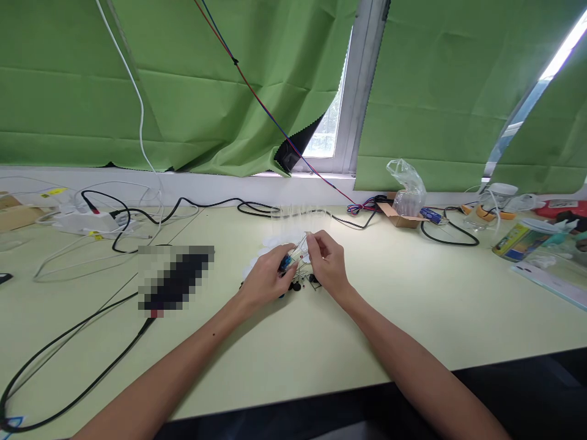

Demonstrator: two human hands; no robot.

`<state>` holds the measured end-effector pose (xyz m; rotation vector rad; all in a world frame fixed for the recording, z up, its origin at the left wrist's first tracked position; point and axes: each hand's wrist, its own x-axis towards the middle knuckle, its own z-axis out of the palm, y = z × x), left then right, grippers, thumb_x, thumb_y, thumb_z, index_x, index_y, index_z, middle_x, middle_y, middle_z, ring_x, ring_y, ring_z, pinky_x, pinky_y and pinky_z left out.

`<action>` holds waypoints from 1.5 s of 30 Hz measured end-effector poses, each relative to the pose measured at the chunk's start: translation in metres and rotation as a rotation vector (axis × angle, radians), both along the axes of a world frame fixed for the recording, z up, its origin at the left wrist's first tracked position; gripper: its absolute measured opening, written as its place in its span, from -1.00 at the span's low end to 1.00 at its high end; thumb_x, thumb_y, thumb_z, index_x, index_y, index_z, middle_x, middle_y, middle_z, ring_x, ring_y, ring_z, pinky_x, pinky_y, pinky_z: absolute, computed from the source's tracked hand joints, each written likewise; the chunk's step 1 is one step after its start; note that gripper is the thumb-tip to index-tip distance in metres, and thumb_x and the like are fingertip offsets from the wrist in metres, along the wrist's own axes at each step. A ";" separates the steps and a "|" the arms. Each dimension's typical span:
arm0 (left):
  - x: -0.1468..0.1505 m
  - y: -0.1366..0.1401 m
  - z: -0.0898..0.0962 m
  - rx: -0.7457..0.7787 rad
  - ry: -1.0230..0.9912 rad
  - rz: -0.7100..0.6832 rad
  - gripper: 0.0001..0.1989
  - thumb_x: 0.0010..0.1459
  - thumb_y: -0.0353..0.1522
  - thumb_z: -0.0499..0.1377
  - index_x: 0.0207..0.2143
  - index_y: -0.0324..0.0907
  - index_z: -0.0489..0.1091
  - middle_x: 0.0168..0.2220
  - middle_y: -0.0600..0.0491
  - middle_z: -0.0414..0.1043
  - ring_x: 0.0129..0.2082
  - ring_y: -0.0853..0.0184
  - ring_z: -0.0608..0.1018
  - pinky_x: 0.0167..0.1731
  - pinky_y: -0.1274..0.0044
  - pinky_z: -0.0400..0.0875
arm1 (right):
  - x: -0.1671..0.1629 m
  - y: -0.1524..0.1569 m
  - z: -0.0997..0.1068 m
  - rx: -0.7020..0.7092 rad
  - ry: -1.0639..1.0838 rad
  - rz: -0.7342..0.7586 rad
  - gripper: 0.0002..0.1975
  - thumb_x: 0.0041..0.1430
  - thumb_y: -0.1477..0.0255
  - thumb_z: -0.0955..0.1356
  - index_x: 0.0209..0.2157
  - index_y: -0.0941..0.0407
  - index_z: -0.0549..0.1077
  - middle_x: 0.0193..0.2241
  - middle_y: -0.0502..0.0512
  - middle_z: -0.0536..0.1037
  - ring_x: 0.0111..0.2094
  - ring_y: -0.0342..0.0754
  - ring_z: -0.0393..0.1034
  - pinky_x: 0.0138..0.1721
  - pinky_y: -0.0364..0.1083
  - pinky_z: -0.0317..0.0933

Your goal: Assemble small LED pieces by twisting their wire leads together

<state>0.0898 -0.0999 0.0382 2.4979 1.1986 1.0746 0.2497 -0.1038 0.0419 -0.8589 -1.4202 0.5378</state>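
My left hand point(270, 272) is closed around a small blue piece point(285, 263) with a transparent part, partly covered by the fingers. Thin wire-like leads point(301, 243) rise from it toward my right hand point(328, 260). The thumb and forefinger of that hand are pinched together at the tips of the leads. Small black parts point(296, 286) and thin pins lie on the table just under my hands. Behind them, whitish transparent pieces point(268, 240) are partly hidden by the left hand.
On the pale table point(413, 318), a blurred-out dark object point(177, 281) with a black cable lies left. A white power strip point(85, 220) and tangled cables sit farther back. Toward the right stand a small cardboard box point(401, 217) with a plastic bag and a labelled tub point(525, 240).
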 end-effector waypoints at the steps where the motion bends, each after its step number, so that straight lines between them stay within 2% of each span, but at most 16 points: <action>1: 0.000 0.000 0.000 0.005 0.002 -0.001 -0.66 0.21 -0.33 0.08 0.03 -0.20 0.33 -0.24 0.02 0.50 -0.42 0.39 0.46 -0.42 0.55 0.32 | 0.000 0.000 0.000 0.001 -0.002 -0.003 -0.66 0.30 0.18 0.23 -0.47 0.10 0.26 -0.59 -0.08 0.22 -0.55 -0.20 0.12 -0.51 -0.16 0.06; 4: 0.000 0.000 0.000 0.019 0.011 -0.003 -0.66 0.20 -0.34 0.08 0.02 -0.20 0.33 -0.28 0.03 0.49 -0.41 0.38 0.45 -0.41 0.55 0.32 | 0.000 0.000 -0.002 0.007 -0.007 -0.016 -0.65 0.30 0.19 0.23 -0.50 0.09 0.20 -0.59 -0.09 0.18 -0.56 -0.20 0.07 -0.52 -0.16 0.02; 8: 0.001 0.000 0.002 0.017 -0.009 0.013 -0.67 0.22 -0.32 0.07 0.02 -0.20 0.33 -0.39 0.08 0.42 -0.51 0.42 0.37 -0.47 0.56 0.28 | -0.003 0.000 -0.007 -0.008 -0.102 0.002 -0.61 0.32 0.20 0.20 -0.54 0.08 0.09 -0.63 -0.12 0.06 -0.58 -0.21 -0.04 -0.53 -0.16 -0.05; 23: -0.001 0.001 0.003 0.020 -0.009 0.027 -0.65 0.22 -0.32 0.05 0.04 -0.21 0.32 -0.39 0.08 0.39 -0.51 0.41 0.35 -0.43 0.53 0.30 | -0.006 -0.001 -0.010 0.048 -0.154 0.012 -0.66 0.34 0.27 0.19 -0.51 0.09 0.11 -0.61 -0.13 0.03 -0.58 -0.22 -0.07 -0.53 -0.16 -0.09; 33: -0.004 0.003 0.001 0.070 0.010 0.021 -0.65 0.21 -0.34 0.04 0.04 -0.21 0.30 -0.41 0.08 0.38 -0.49 0.39 0.37 -0.42 0.52 0.32 | -0.006 -0.002 -0.010 0.073 -0.281 -0.001 -0.64 0.35 0.22 0.14 -0.49 0.08 0.20 -0.63 -0.10 0.15 -0.59 -0.21 0.02 -0.50 -0.16 -0.01; 38: -0.002 0.002 0.005 0.116 -0.007 0.025 -0.70 0.21 -0.34 0.06 -0.02 -0.20 0.33 -0.44 0.09 0.36 -0.51 0.40 0.35 -0.43 0.54 0.31 | -0.003 -0.001 -0.005 -0.043 -0.154 0.040 -0.58 0.32 0.13 0.17 -0.54 0.08 0.20 -0.67 -0.10 0.14 -0.62 -0.20 0.03 -0.55 -0.15 0.00; 41: 0.000 0.000 0.007 0.108 -0.017 0.003 -0.69 0.21 -0.33 0.06 0.00 -0.20 0.33 -0.44 0.10 0.37 -0.51 0.41 0.35 -0.43 0.55 0.31 | 0.000 0.001 0.001 -0.101 -0.003 0.125 -0.62 0.24 0.10 0.26 -0.50 0.09 0.28 -0.68 -0.11 0.19 -0.64 -0.21 0.08 -0.59 -0.16 0.03; 45: -0.001 0.000 0.008 0.108 -0.017 -0.024 -0.66 0.21 -0.33 0.08 0.02 -0.22 0.34 -0.41 0.09 0.39 -0.48 0.42 0.37 -0.40 0.56 0.31 | 0.008 0.004 0.005 -0.154 0.120 0.263 -0.70 0.14 0.17 0.38 -0.47 0.10 0.33 -0.73 -0.16 0.22 -0.71 -0.23 0.08 -0.64 -0.16 0.03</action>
